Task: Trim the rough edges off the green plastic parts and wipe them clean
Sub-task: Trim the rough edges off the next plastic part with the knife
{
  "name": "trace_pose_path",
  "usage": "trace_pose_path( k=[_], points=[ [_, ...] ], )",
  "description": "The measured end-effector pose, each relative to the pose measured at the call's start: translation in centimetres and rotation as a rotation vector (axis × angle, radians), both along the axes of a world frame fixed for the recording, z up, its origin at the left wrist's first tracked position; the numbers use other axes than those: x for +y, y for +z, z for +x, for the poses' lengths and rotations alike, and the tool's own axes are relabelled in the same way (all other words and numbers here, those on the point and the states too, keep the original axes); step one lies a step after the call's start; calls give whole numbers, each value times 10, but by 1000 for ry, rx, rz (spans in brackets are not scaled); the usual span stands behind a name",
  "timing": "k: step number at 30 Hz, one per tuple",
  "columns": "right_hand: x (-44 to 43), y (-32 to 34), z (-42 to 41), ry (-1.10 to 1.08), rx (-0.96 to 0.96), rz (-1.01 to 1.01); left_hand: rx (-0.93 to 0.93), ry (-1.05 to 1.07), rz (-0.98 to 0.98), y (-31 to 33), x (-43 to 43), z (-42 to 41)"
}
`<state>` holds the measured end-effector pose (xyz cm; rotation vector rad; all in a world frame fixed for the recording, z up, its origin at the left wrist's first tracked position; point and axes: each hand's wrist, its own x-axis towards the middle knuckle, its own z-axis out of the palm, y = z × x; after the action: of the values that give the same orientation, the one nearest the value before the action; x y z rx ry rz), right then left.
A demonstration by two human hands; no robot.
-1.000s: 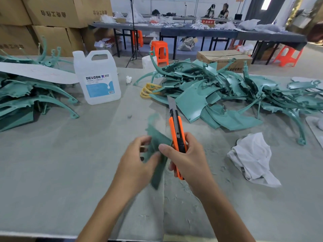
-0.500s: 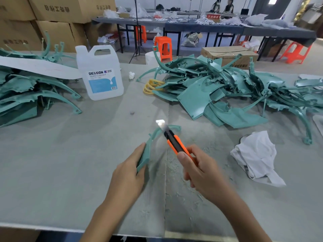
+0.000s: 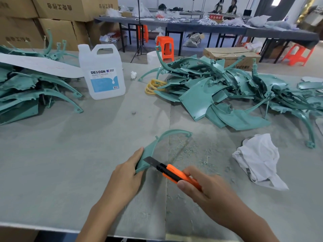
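Observation:
My left hand (image 3: 126,179) grips the near end of a curved green plastic part (image 3: 158,142), whose thin arc reaches away to the right over the grey table. My right hand (image 3: 202,191) holds an orange utility knife (image 3: 173,172). Its extended blade lies against the part's near edge, just beside my left fingers. A crumpled white cloth (image 3: 258,159) lies on the table to the right.
A big heap of green parts (image 3: 218,91) fills the far right of the table (image 3: 52,163), and another pile (image 3: 26,95) lies at the far left. A white DEXCON jug (image 3: 102,74) stands between them. Plastic shavings (image 3: 197,152) litter the middle.
The green part has been laid flatter and turned, its arc now pointing right. The knife has swung from pointing up and away to pointing left, with the blade now at the part's near edge.

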<state>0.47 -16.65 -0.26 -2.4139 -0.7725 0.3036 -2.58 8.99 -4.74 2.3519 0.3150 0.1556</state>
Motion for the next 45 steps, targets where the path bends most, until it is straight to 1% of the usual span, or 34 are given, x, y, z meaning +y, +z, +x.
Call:
trace_pose_path(
  k=[5,8,13,15,18,20,22,24,26,28,31,35,40,43,45],
  points=[
    [3,5,4,-1,-67,-101,40,-3,0,3,-2,-3],
    [8,6,25,-39,-134,-153,33,-31,23,3,-5,-6],
    [15,-6,92,-218,-211,-203,22,-21,26,1,-6,-7],
    [11,-13,117,-309,-197,-289,17,-17,17,1,-6,-7],
    [0,-20,144,-451,-161,-481,13,-10,-1,1,-7,-8],
    [-4,-19,152,-483,-133,-544,16,-6,-13,1,-6,-8],
    [-2,-17,155,-473,-171,-557,22,-9,-26,1,-6,-8],
    [1,-13,153,-477,-215,-520,27,-9,-41,1,-6,-8],
    [5,-11,142,-500,-218,-410,31,-10,-49,2,-5,-7],
    [11,-9,122,-478,-170,-240,32,2,-56,3,-3,-4],
    [29,-9,73,-376,-46,16,34,16,-66,3,1,0],
    [49,-16,11,-253,12,231,36,19,-64,1,5,2],
    [63,-21,-10,-205,60,310,13,48,-101,-2,9,5],
    [67,-23,0,-217,-23,213,31,55,-123,-2,9,5],
    [64,-25,21,-286,-93,117,45,44,-102,-2,7,4]
  ],
)
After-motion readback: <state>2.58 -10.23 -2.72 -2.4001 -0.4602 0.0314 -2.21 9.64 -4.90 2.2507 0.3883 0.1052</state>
